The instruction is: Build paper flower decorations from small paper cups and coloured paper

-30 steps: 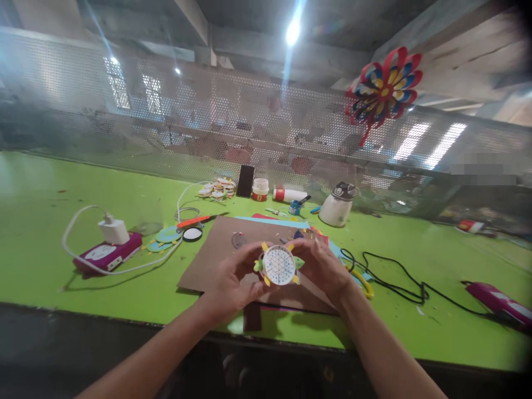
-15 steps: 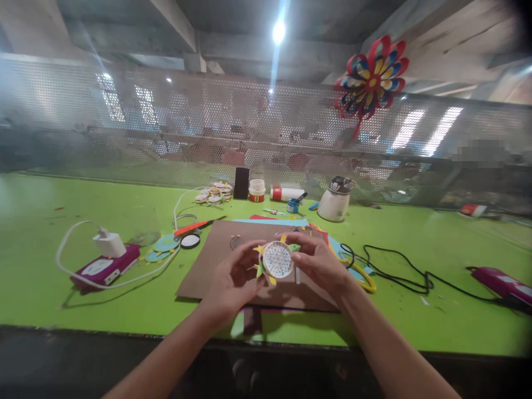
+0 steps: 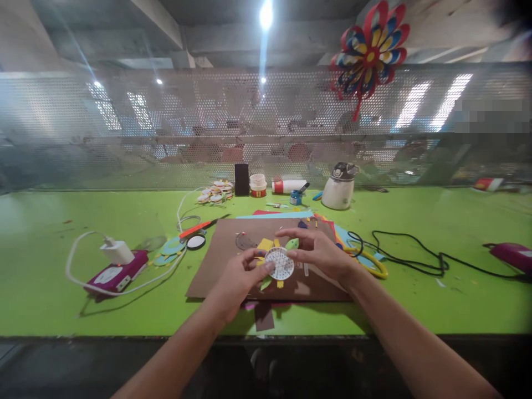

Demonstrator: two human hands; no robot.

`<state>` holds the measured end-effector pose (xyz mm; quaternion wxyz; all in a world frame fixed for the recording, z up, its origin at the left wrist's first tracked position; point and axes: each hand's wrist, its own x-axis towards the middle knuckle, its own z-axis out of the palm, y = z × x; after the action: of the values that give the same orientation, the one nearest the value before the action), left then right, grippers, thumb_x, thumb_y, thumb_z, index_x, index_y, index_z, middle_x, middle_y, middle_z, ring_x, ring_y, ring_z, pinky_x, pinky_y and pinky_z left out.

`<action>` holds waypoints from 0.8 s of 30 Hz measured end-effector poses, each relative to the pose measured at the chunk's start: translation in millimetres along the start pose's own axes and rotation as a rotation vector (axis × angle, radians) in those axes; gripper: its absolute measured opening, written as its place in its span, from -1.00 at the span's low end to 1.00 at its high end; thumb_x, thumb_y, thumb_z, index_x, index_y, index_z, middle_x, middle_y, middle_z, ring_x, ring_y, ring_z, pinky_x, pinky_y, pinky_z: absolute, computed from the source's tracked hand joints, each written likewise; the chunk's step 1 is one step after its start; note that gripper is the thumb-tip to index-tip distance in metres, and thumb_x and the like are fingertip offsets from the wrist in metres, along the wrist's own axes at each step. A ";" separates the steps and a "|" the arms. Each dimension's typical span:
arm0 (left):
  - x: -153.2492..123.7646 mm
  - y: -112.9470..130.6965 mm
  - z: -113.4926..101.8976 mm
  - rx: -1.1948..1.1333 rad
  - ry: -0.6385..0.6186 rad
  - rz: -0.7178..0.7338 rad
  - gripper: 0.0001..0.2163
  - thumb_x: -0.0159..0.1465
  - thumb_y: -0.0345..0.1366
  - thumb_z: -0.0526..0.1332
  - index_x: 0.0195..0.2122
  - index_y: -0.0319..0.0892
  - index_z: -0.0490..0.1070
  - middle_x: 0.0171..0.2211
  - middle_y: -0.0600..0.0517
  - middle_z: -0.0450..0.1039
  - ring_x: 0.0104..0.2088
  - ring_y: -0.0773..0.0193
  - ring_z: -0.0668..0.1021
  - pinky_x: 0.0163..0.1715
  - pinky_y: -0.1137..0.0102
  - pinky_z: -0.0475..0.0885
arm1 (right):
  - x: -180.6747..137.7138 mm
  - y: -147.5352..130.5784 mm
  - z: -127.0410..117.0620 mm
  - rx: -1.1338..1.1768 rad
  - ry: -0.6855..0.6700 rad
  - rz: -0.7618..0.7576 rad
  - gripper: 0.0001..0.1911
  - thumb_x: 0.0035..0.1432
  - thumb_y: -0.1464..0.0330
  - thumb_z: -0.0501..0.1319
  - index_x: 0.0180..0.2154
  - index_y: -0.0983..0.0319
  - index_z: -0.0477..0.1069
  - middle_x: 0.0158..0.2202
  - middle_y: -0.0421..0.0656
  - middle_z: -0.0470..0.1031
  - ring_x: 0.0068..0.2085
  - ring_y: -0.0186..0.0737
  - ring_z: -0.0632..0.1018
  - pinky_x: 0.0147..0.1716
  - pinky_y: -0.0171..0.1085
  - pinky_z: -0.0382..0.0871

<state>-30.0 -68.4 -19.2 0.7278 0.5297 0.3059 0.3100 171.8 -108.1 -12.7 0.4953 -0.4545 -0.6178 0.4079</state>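
A paper turtle (image 3: 279, 264) is held low over the brown board. Its round white shell carries dark dots and lines, with yellow paper feet and a green leaf-shaped head around the rim. My left hand (image 3: 245, 274) grips the shell's left side, thumb across its face and fingers partly hidden behind. From the right, my right hand (image 3: 320, 255) has its thumb and fingers around the green head. The brown board (image 3: 220, 266) lies beneath both hands, with a small yellow paper piece (image 3: 265, 244) just behind the shell.
An orange craft knife (image 3: 195, 229), a round white-topped lid (image 3: 196, 242) and a purple power strip (image 3: 116, 277) with a cable lie left. Behind stand a phone (image 3: 241, 179), a blue jar (image 3: 296, 197) and a white kettle-like container (image 3: 338, 188). Yellow-handled scissors (image 3: 374, 271) and black cord (image 3: 407, 260) lie right.
The turtle has come slightly lower, toward the board. My left thumb has moved onto the shell's face, and the green head shows more plainly between my right fingers.
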 end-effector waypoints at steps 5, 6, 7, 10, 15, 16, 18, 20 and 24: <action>0.6 -3.5 2.7 -0.022 0.027 0.051 -0.55 -0.10 -0.14 0.49 -0.25 -0.24 0.41 -0.38 -0.01 0.55 -0.38 0.22 0.58 -0.42 0.36 0.53 | 0.8 4.0 -3.0 0.098 0.038 -0.016 -0.60 0.14 0.19 0.30 -0.03 0.24 0.50 -0.35 -0.12 0.53 -0.36 -0.30 0.50 -0.40 -0.32 0.41; 0.2 -3.7 2.5 -0.014 0.033 0.070 -0.55 -0.09 -0.14 0.48 -0.25 -0.24 0.40 -0.38 0.00 0.55 -0.40 0.23 0.58 -0.43 0.36 0.53 | 0.7 4.7 -3.5 0.114 0.056 -0.018 -0.60 0.16 0.17 0.29 -0.03 0.25 0.51 -0.35 -0.11 0.53 -0.35 -0.30 0.50 -0.39 -0.32 0.41; -0.1 -3.8 2.1 -0.002 0.040 0.088 -0.56 -0.08 -0.13 0.47 -0.25 -0.24 0.39 -0.39 0.01 0.55 -0.41 0.25 0.57 -0.44 0.37 0.52 | 0.7 5.3 -3.9 0.125 0.072 -0.017 -0.60 0.17 0.15 0.27 -0.04 0.25 0.51 -0.36 -0.12 0.53 -0.36 -0.30 0.49 -0.38 -0.32 0.40; -0.6 -4.3 0.2 0.034 0.047 0.132 -0.57 -0.04 -0.12 0.45 -0.24 -0.24 0.39 -0.39 0.02 0.55 -0.46 0.30 0.56 -0.46 0.42 0.49 | 0.8 6.9 -4.9 0.158 0.103 -0.016 -0.57 0.17 0.12 0.26 -0.04 0.27 0.51 -0.37 -0.13 0.52 -0.37 -0.32 0.49 -0.34 -0.32 0.41; -0.1 -5.6 -3.1 0.097 0.063 0.178 -0.59 -0.03 -0.12 0.45 -0.25 -0.22 0.41 -0.44 0.06 0.54 -0.48 0.32 0.54 -0.47 0.47 0.43 | 0.4 7.0 -5.6 0.185 0.086 -0.052 -0.55 0.14 0.13 0.29 -0.03 0.29 0.49 -0.33 -0.12 0.54 -0.34 -0.30 0.52 -0.29 -0.29 0.41; 0.1 -5.9 -3.5 0.097 0.066 0.185 -0.60 -0.03 -0.13 0.45 -0.25 -0.22 0.41 -0.44 0.07 0.54 -0.46 0.31 0.55 -0.46 0.47 0.43 | -0.1 6.5 -5.3 0.185 0.055 -0.063 -0.53 0.12 0.15 0.32 0.00 0.28 0.47 -0.30 -0.11 0.54 -0.31 -0.29 0.52 -0.26 -0.28 0.41; 0.3 -6.2 -3.8 0.095 0.074 0.206 -0.61 -0.03 -0.13 0.45 -0.26 -0.21 0.41 -0.41 0.06 0.55 -0.42 0.29 0.56 -0.44 0.47 0.44 | -1.7 4.8 -3.9 0.188 -0.033 -0.062 -0.45 0.06 0.21 0.37 0.07 0.25 0.40 -0.24 -0.11 0.55 -0.23 -0.26 0.54 -0.19 -0.24 0.41; 0.3 -6.1 -3.7 0.119 0.087 0.227 -0.64 0.00 -0.14 0.43 -0.26 -0.20 0.42 -0.38 0.04 0.55 -0.38 0.26 0.57 -0.44 0.46 0.46 | -3.2 2.6 -1.3 0.196 -0.109 -0.029 -0.36 0.02 0.30 0.41 0.14 0.22 0.32 -0.20 -0.12 0.55 -0.19 -0.25 0.54 -0.17 -0.24 0.42; 0.7 -5.3 -3.3 0.181 0.064 0.284 -0.70 0.06 -0.16 0.39 -0.25 -0.19 0.42 -0.29 -0.01 0.57 -0.31 0.22 0.58 -0.43 0.44 0.47 | -5.1 -0.8 4.3 0.184 -0.105 -0.019 -0.30 -0.05 0.44 0.42 0.14 0.17 0.30 -0.20 -0.19 0.52 -0.27 -0.35 0.53 -0.30 -0.35 0.44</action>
<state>-31.4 -67.2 -25.2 0.6159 0.6208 0.2777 0.3976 167.9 -113.4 -14.0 0.5057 -0.3791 -0.6071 0.4816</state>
